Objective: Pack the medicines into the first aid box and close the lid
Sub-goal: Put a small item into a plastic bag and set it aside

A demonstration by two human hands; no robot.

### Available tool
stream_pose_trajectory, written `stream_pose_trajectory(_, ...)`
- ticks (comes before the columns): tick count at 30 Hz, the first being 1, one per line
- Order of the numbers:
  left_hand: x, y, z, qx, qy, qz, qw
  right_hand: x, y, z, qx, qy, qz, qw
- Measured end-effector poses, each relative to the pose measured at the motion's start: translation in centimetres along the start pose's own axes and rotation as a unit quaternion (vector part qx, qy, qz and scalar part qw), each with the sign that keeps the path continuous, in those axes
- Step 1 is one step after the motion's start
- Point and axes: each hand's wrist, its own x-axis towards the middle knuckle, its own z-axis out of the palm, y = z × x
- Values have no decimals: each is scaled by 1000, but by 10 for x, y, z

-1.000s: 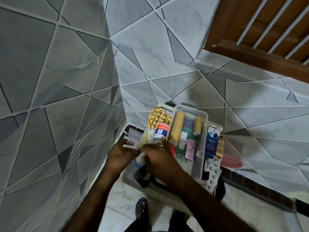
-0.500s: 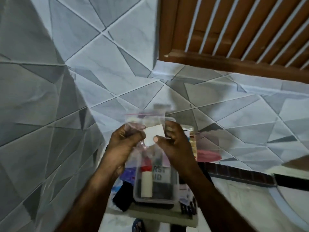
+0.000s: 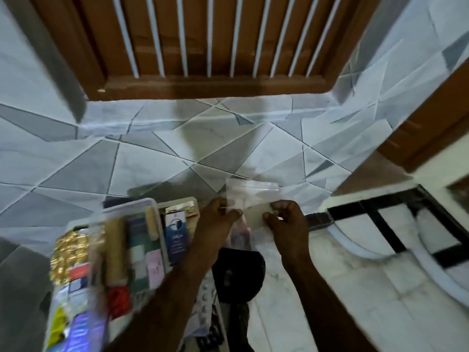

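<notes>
Both hands hold a small clear plastic zip bag (image 3: 250,199) up in front of the tiled wall. My left hand (image 3: 218,217) pinches its left edge and my right hand (image 3: 286,222) pinches its right edge; a pale card shows inside. The open first aid box (image 3: 175,207) lies at lower left, packed with a blue medicine carton (image 3: 176,235), tan bandage rolls (image 3: 115,250), gold foil strips (image 3: 69,252) and a red item (image 3: 118,301). A blister pack (image 3: 205,301) lies by the box's right side, partly hidden under my left forearm. The view is blurred.
A wooden window frame with white bars (image 3: 210,47) fills the top. Grey patterned wall tiles (image 3: 127,161) run behind the box. A dark rounded object (image 3: 238,275) lies under my hands. A white ledge with black bands (image 3: 380,219) is at right.
The view has swung right, so the box now sits at lower left. Both hands carried the clear bag up out of the box and to its right, still pinching it.
</notes>
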Motion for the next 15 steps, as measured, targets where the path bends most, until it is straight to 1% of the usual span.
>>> stream_pose_trajectory(3, 19, -16, 39, 39, -28, -23, 999, 25, 32, -12, -46, 17, 22, 999)
stream_pose_trajectory(5, 36, -35, 57, 69, -46, -62, 995, 42, 58, -17, -67, 16, 44, 997)
stream_pose_trajectory(7, 52, -59, 74, 66, -61, -101, 991, 59, 90, -18, -98, -2, 54, 994)
stream_pose_trajectory(8, 59, -71, 80, 65, -65, -107, 990, 65, 104, -17, -113, -11, 61, 992)
stream_pose_trajectory(11, 79, -109, 98, 107, -62, -138, 983, 82, 143, -9, -124, -40, 96, 987)
stream_pose_trajectory(15, 119, -189, 111, 152, -48, -214, 964, 103, 201, 1, -158, -78, 117, 977)
